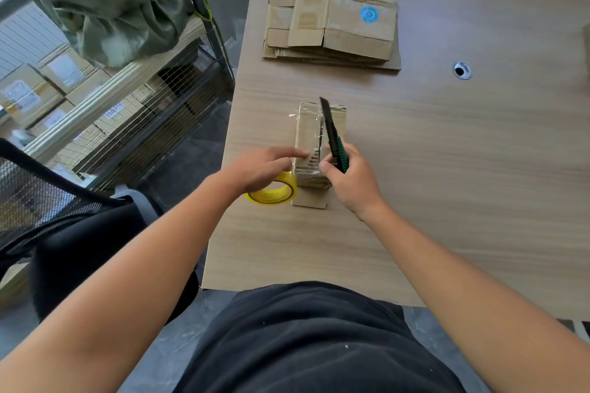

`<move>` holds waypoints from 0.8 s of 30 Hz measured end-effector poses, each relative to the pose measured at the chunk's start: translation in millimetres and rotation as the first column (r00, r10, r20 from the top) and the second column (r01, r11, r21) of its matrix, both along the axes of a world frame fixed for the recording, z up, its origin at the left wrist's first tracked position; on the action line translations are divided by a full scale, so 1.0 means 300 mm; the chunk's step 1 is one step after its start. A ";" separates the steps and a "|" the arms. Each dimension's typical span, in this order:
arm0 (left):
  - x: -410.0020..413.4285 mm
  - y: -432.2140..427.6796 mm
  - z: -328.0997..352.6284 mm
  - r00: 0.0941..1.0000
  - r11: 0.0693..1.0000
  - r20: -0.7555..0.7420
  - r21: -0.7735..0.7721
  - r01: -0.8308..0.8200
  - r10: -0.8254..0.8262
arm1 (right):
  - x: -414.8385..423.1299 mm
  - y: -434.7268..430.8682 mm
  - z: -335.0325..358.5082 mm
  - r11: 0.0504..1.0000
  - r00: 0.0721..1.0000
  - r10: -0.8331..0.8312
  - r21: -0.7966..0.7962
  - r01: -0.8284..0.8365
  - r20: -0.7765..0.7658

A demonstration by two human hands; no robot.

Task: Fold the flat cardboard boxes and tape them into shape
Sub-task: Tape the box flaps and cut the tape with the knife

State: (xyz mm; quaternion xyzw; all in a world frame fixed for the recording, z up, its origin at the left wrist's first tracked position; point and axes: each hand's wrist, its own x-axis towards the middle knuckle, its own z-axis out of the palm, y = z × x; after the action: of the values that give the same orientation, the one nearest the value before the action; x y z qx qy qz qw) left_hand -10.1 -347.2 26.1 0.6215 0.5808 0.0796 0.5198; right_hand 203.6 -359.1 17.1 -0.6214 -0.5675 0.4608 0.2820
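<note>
Wooden tabletop (447,169), centre frame: the box (308,128) lies long axis up-frame. Our left hand (265,166) presses straight fingers on its near end, over the tape roll (274,195); our right hand (348,179) grips the knife (332,134), blade alongside the box's right edge.

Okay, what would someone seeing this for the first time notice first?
The right hand grips a green-and-black utility knife, blade angled over a small cardboard box wrapped in clear tape. The left hand touches that box with straight fingers, above a yellow tape roll. Farther back lies a stack of flattened boxes with a blue sticker.
</note>
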 end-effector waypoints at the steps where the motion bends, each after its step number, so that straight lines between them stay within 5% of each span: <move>1: 0.006 0.007 0.011 0.998 0.999 -0.046 0.027 0.033 -0.032 | 0.003 -0.005 -0.006 0.999 0.999 -0.037 0.015 0.037 -0.017; 5: 0.027 0.032 0.056 0.965 0.981 -0.230 0.111 0.157 -0.129 | -0.015 -0.027 -0.030 0.960 0.958 -0.274 0.033 0.277 -0.084; 12: 0.059 0.080 0.061 0.937 0.967 -0.302 0.121 0.222 -0.178 | -0.014 -0.063 -0.075 0.806 0.800 -0.588 -0.173 0.567 -0.117; 24: 0.154 0.114 0.086 0.800 0.930 -0.551 0.109 0.352 -0.238 | 0.032 -0.034 -0.096 0.591 0.588 -0.755 -0.690 0.419 -0.290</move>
State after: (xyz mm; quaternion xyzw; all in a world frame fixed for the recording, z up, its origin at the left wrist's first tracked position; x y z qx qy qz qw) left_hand 36.0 -313.0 51.8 0.7525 0.5853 -0.1172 0.2784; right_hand 213.2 -369.3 -11.6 -0.6684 -0.0467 0.6352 0.3841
